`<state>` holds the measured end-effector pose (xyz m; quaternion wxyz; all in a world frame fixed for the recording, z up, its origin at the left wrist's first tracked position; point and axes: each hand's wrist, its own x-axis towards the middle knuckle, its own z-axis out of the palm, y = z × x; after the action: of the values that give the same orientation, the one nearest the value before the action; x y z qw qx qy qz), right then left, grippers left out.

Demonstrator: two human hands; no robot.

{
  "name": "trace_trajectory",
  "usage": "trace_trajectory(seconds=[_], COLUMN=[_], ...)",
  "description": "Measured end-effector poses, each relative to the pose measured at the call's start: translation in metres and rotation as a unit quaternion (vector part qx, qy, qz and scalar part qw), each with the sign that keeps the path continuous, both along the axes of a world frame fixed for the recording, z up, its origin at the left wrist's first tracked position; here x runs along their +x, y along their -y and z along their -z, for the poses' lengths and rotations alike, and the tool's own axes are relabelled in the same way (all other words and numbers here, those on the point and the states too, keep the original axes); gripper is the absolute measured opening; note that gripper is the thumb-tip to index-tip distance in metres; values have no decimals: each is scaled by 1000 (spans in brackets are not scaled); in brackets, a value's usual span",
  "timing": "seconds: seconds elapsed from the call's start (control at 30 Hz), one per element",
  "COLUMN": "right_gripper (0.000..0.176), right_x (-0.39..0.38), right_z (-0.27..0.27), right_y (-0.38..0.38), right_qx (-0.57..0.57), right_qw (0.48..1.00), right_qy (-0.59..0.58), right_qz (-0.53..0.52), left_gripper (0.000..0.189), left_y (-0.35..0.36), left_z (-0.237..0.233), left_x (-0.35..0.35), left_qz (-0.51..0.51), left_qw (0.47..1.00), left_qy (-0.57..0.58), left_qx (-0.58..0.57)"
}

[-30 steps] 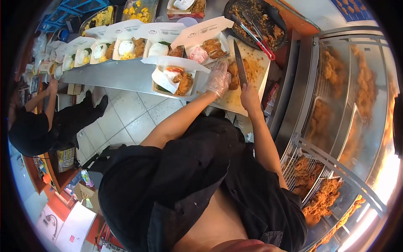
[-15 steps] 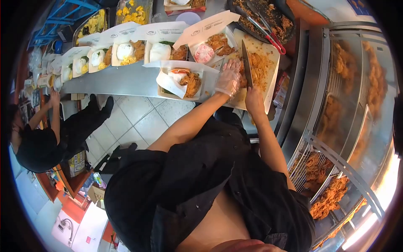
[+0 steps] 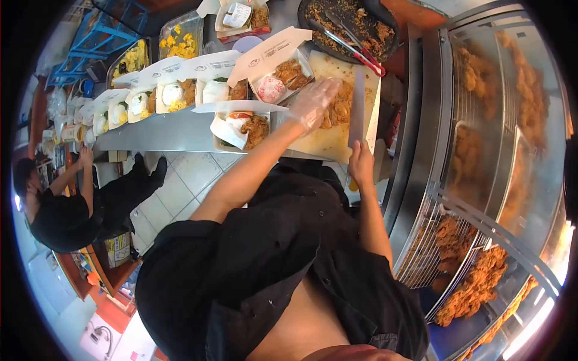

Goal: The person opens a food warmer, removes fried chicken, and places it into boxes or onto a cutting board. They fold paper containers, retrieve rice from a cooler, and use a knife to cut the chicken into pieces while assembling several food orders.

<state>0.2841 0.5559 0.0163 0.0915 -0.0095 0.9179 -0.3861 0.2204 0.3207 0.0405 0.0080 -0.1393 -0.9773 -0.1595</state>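
My right hand is closed round the handle of a large knife, its blade pointing away over the right side of the cutting board. Sliced fried chicken lies on the board, left of the blade. My left hand, in a clear glove, is over the board's left part beside the chicken, fingers stretched out and slightly blurred. Left of it stand an open box with rice and fried chicken and another with a pink-topped rice mound.
A black pan with red-handled tongs sits behind the board. More open boxes line the steel counter leftward. A co-worker stands far left. Glass-fronted racks of fried chicken are at the right.
The knife has moved right, away from the chicken slices. My left hand has shifted slightly left and its fingers have lifted and spread. The whole view has also shifted.
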Motion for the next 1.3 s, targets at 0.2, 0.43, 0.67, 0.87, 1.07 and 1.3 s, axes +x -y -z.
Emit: trace_trajectory(seconds=[0.2,0.43,0.67,0.87,1.07,1.3], right_gripper=[31,28,28,33,29,29], right_x=[32,40,18,19,43,75], right_z=[94,54,10,-28,-4,-17], right_y=[-96,-109,-100,-55,-21,36], right_qx=[-79,-183,-257,-274,-305,-222], right_qw=[996,965,935,938,898,927], right_qy=[27,172,213,155,138,122], right_qz=[17,74,119,148,286,277], left_gripper=[89,51,31,40,54,36], left_y=[-27,-29,-28,30,287,609], left_z=[-13,29,104,-72,-157,-39], left_x=[-69,-100,-118,-53,81,206], left_qz=[187,236,88,-31,-171,-425], left_qw=[941,935,977,941,910,900], left_qy=[148,130,14,-29,-111,20], left_qx=[-239,-232,196,336,361,-98])
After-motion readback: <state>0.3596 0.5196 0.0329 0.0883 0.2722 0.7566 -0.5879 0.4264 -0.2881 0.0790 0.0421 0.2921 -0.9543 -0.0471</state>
